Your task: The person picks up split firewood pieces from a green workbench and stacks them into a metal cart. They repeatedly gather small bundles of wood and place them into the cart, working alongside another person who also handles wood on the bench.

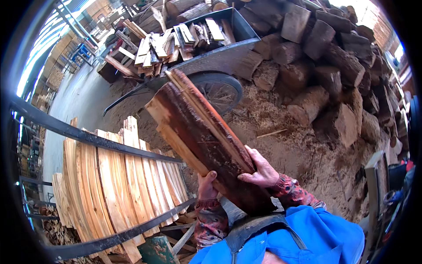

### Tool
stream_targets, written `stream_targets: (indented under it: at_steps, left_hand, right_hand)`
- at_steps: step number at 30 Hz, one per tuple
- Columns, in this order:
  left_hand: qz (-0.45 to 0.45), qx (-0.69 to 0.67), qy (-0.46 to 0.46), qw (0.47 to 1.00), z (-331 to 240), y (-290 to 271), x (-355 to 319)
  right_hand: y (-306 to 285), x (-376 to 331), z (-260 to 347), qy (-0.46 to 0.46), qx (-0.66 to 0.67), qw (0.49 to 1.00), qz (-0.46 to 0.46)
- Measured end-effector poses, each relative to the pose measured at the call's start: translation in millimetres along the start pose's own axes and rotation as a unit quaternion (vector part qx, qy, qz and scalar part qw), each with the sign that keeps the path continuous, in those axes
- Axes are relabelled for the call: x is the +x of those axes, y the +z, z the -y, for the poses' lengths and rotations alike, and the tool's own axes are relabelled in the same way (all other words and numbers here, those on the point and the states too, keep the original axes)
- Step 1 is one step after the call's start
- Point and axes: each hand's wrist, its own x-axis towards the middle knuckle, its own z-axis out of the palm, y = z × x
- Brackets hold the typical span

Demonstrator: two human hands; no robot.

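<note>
Between my two hands is a bundle of rough wood slabs [195, 132] with dark reddish-brown bark, its far end tilted up and to the left. My left hand [207, 185] is closed on the bundle's left edge, where a paler strip of wood runs along the bark. Around the right edge my right hand [262, 169] is wrapped, thumb lying on the bark. The fingers beneath the slabs are hidden. The near end of the bundle reaches down to my dark apron [250, 229].
A metal rack [118, 145] at left holds a stack of pale boards [116, 176]. Ahead stands a wheeled cart [220, 59] loaded with split wood pieces [176, 42]. A big heap of logs [307, 103] fills the right side, with sawdust on the ground [263, 114].
</note>
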Motion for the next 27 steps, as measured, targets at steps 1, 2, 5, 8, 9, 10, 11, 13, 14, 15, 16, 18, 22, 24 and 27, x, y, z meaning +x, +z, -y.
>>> stream_targets:
  at_steps: [1, 2, 5, 8, 9, 10, 11, 13, 14, 15, 16, 18, 22, 24, 27]
  left_hand:
    - [0.007, 0.006, 0.001, 1.0, -1.9, 10.9, 22.4]
    - [0.015, 0.006, -0.005, 1.0, -2.4, 16.6, 44.6]
    - [-0.023, 0.006, -0.024, 0.999, -5.8, 34.2, 106.9]
    - [-0.049, -0.024, 0.002, 0.998, -11.7, 67.2, 162.0]
    - [-0.041, -0.008, 0.011, 0.999, -13.8, 71.9, 175.0]
    - [-0.033, 0.002, 0.02, 0.999, -14.0, 74.7, 186.2]
    - [-0.025, 0.012, 0.028, 0.999, -13.8, 78.5, 198.2]
    - [-0.038, 0.007, 0.045, 0.998, -15.8, 87.6, 222.6]
    - [-0.045, 0.007, 0.055, 0.997, -19.0, 91.0, 232.9]
    - [-0.054, 0.004, 0.05, 0.997, -21.3, 91.7, 241.6]
    - [-0.061, 0.001, 0.045, 0.997, -24.5, 91.8, 250.1]
    - [-0.07, -0.008, 0.048, 0.996, -34.3, 93.6, 271.7]
    - [-0.077, -0.031, 0.051, 0.995, -67.3, 116.7, 314.9]
    - [-0.071, -0.03, 0.048, 0.996, -80.9, 113.1, 344.8]
    - [-0.058, 0.0, 0.042, 0.997, -104.7, 91.1, 396.5]
  right_hand:
    - [-9.2, 16.9, -6.6, 0.005, -0.01, 1.0, -0.006]
    - [-17.2, 36.3, -16.0, -0.003, -0.002, 1.0, -0.005]
    - [-49.9, 100.5, -43.0, -0.019, 0.012, 1.0, 0.005]
    - [-78.4, 154.9, -57.0, -0.02, 0.009, 1.0, 0.022]
    - [-84.5, 169.4, -60.9, -0.024, 0.013, 0.999, 0.025]
    - [-92.1, 184.0, -64.8, -0.027, 0.013, 0.999, 0.032]
    - [-99.6, 198.9, -67.5, -0.03, 0.013, 0.999, 0.038]
    - [-114.1, 229.7, -71.4, -0.041, 0.014, 0.998, 0.053]
    - [-119.3, 240.2, -72.2, -0.033, 0.022, 0.997, 0.062]
    - [-123.2, 250.6, -73.3, -0.025, 0.03, 0.997, 0.071]
    - [-124.3, 261.9, -76.2, -0.031, 0.032, 0.996, 0.073]
    - [-127.7, 288.5, -78.1, -0.032, 0.042, 0.996, 0.074]
    - [-127.8, 338.5, -83.6, -0.027, 0.057, 0.995, 0.074]
    - [-124.4, 367.8, -87.2, -0.033, 0.066, 0.995, 0.067]
    - [-112.6, 416.8, -85.7, -0.042, 0.076, 0.995, 0.037]
